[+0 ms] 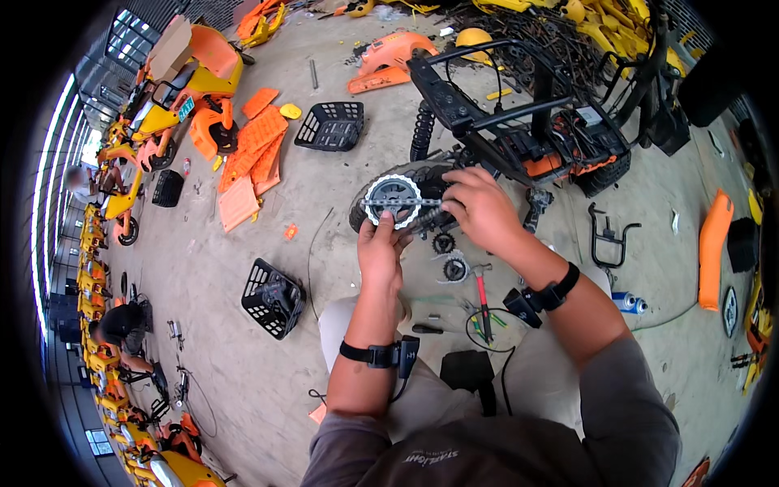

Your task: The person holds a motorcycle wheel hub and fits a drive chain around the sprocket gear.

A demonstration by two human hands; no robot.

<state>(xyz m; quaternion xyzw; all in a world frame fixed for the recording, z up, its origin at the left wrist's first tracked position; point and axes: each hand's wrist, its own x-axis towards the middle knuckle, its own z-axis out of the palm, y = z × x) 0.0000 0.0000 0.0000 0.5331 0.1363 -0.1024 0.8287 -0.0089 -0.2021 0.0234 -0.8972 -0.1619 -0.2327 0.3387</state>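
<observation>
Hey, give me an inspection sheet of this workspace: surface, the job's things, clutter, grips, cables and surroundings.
Surface: grey concrete floor, marked and strewn with parts.
Job's things: round toothed part with a chain strip stretched across it, near a black tyre.
Clutter: red-handled hammer, two gears, blue cans, orange panels, a black basket, another basket with a dark tool inside.
Grips: left grip holds the toothed part from below; right grip pinches the strip's right end.
Cables: thin dark cable lying on the floor.
Surroundings: stripped black vehicle frame ahead; yellow-and-orange scooters and a crouching person at left.
</observation>
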